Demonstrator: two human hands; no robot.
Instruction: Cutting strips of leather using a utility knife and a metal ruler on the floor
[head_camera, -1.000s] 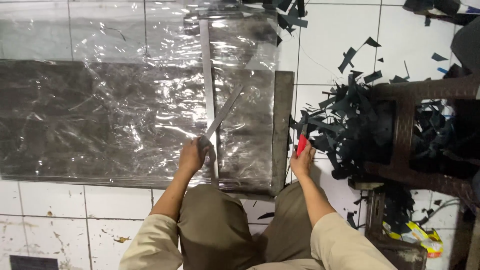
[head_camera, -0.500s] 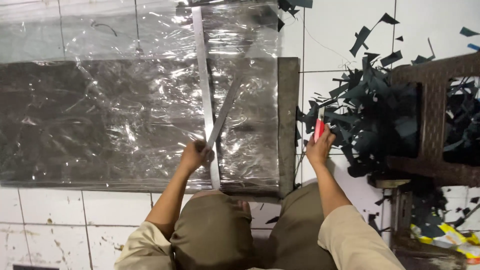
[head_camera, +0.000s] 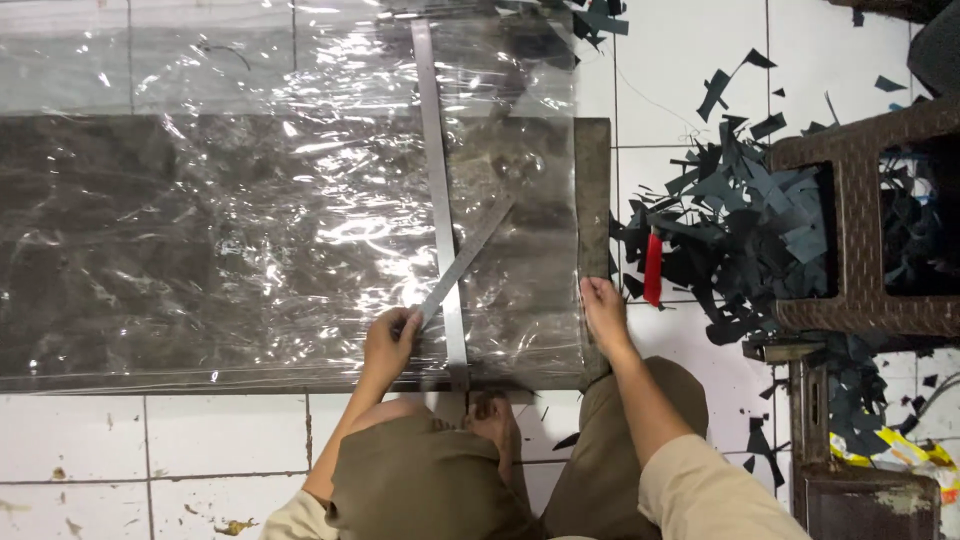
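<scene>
White floor tiles under a dark board (head_camera: 596, 200), clear plastic sheet (head_camera: 250, 220) spread on it — left hand (head_camera: 390, 340) pinching a metal ruler (head_camera: 462, 262), right hand (head_camera: 605, 312) flat on the sheet's edge, fingers together, red cutter (head_camera: 653, 268) lying just beside — lining-up stage, steady pressure needed.

Clear glossy plastic sheet (head_camera: 250, 230) is covering a dark grey board (head_camera: 595, 190). Grey metal strips (head_camera: 436, 180) are showing on it. Right: red-handled tool (head_camera: 653, 268), black scraps (head_camera: 740, 220), brown woven stool (head_camera: 860, 230). White tiled floor (head_camera: 200, 440).
</scene>
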